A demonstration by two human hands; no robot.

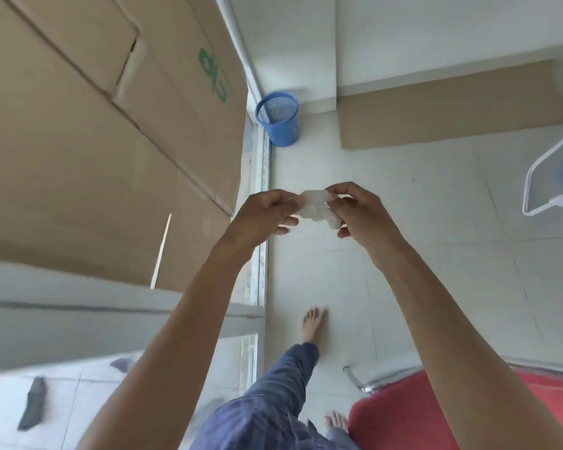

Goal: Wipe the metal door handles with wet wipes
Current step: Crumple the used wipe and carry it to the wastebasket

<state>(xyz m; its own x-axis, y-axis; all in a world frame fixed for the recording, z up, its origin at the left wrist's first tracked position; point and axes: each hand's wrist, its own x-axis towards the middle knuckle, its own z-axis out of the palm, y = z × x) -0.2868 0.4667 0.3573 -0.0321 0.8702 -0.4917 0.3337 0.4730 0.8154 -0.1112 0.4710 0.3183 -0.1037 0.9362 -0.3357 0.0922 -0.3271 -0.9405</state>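
Both hands (309,212) on wipe (316,207), blue basket (278,123) beyond.

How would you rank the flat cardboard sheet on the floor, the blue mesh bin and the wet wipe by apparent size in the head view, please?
1. flat cardboard sheet
2. blue mesh bin
3. wet wipe, bunched between left hand and right hand

The wipe hangs nearer the camera, yet looks smallest.

We see one marking only: green printed characters on the large cardboard box (111,125) at left, tilted and blurred, so we cannot read them. Nothing else here carries legible text.
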